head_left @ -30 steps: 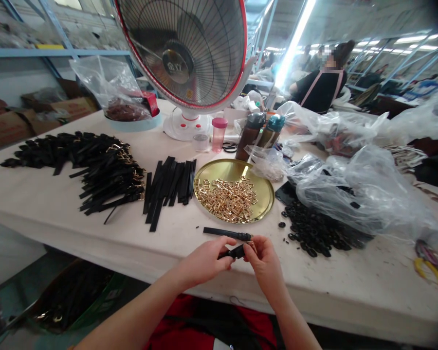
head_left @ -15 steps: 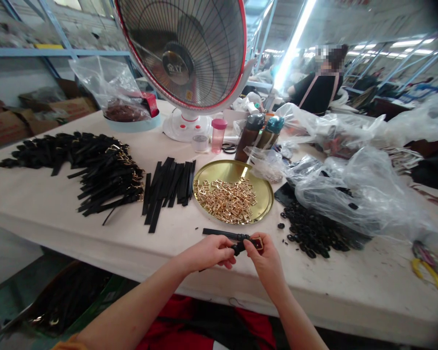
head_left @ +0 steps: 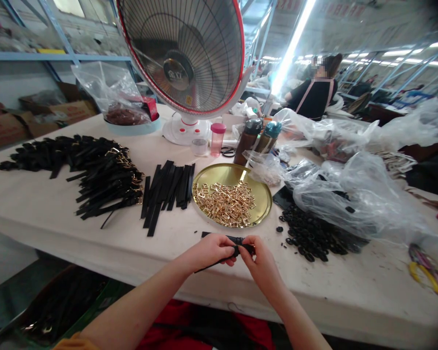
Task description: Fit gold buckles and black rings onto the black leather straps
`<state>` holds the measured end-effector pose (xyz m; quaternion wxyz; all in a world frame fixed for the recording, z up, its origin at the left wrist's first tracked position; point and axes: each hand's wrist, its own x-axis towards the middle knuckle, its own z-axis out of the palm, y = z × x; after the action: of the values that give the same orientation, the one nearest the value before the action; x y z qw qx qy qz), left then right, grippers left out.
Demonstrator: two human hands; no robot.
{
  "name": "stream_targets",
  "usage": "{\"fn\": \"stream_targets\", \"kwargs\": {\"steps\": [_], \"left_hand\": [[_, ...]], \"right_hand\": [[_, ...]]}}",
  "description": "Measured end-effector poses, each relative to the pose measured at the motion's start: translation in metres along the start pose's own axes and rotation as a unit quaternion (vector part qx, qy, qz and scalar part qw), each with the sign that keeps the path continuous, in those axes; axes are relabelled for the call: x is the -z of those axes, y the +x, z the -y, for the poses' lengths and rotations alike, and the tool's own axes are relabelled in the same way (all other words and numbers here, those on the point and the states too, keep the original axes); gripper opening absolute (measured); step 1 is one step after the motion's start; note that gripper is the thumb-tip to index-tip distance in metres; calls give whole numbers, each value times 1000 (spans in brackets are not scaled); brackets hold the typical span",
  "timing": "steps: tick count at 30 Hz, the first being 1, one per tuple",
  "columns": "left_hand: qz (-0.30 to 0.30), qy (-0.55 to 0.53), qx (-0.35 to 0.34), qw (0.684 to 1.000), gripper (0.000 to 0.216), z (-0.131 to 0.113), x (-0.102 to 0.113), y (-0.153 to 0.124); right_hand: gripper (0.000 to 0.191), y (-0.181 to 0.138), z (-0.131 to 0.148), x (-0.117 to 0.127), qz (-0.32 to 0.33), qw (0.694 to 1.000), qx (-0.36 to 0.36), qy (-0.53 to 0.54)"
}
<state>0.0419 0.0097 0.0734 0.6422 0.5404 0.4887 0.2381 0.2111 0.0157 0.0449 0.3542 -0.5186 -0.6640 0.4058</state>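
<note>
Over the table's near edge, my left hand (head_left: 217, 250) pinches a black strap (head_left: 209, 267), whose tail sticks out below the palm. My right hand (head_left: 257, 255) grips the same strap close beside the left, thumb and fingers pressed together. The right fingers cover most of its buckle end. Just beyond my hands a second black strap (head_left: 208, 235) lies on the table, partly hidden by the fingers. Past it is a round gold tray (head_left: 261, 204) with a heap of small gold buckles (head_left: 228, 206). Black loops (head_left: 308, 233) lie in a pile to the right.
Flat black straps (head_left: 160, 194) lie left of the tray, and a pile of buckled straps (head_left: 105, 180) further left. A fan heater (head_left: 182, 63), bottles (head_left: 248, 141) and plastic bags (head_left: 357, 194) stand behind. Yellow-handled pliers (head_left: 421, 274) are at right. Another person (head_left: 314, 95) sits beyond.
My right hand has shifted slightly left, nearer the left hand, and its fingers now cover the gold buckle that showed before. More of the strap's tail shows below my left hand.
</note>
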Motion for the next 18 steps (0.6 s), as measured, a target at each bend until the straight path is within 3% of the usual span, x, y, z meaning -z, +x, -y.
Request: {"fn": "stream_targets", "kwargs": {"steps": [5, 8, 11, 18], "left_hand": [[17, 60, -62, 996, 25, -4, 1, 2], [41, 54, -33, 997, 28, -2, 2, 3], [28, 80, 4, 996, 30, 1, 1, 5], [7, 158, -22, 987, 26, 5, -1, 3]], "right_hand": [[12, 0, -1, 9, 64, 998, -9, 12], [16, -2, -3, 7, 35, 997, -42, 51], [17, -4, -5, 2, -4, 998, -32, 48], [15, -6, -11, -3, 6, 1000, -3, 30]]}}
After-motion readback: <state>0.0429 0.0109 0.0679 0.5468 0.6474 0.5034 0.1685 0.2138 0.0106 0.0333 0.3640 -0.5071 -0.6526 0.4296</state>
